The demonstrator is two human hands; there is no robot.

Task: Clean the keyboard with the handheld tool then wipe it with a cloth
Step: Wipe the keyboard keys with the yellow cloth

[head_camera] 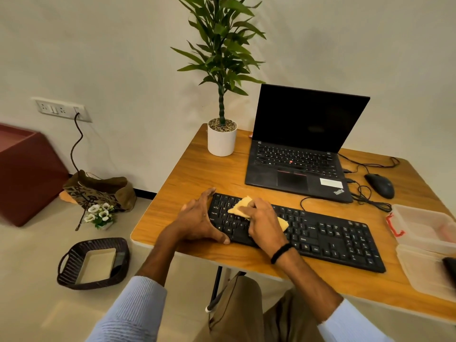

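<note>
Sleeves (pixel 133 309), pale blue, frame the bottom of the head view; both forearms reach out over the near edge of the desk (pixel 197 174).

Obs. 1, task's things. The keyboard (pixel 320 238) is black and full-width and lies flat and slantwise on the desk, in front of the open laptop (pixel 296 166). Its cable runs off the far edge. The cloth (pixel 240 206) is yellow and folded and lies on the left-hand block of keys.

Obs. 2, handling (judgement). The keyboard looks rigid but light, likely to skate on the smooth wood under a sideways stroke, so it needs bracing at one end. Keycaps give under load, so moderate pressure only. The cloth is soft and limp. I would take it from above with the pad bunched under the palm, or it will drag and unfold.

Obs. 3, hands. The left hand (pixel 197 218) spans the keyboard's left end, thumb on the near edge and forefinger at the far corner, clasping it steady. The right hand (pixel 261 223) is curled over the cloth and presses it onto the keys. Cloth shows on either side of the knuckles.

Obs. 4. Handheld tool: I cannot pick it out in this view.
</note>
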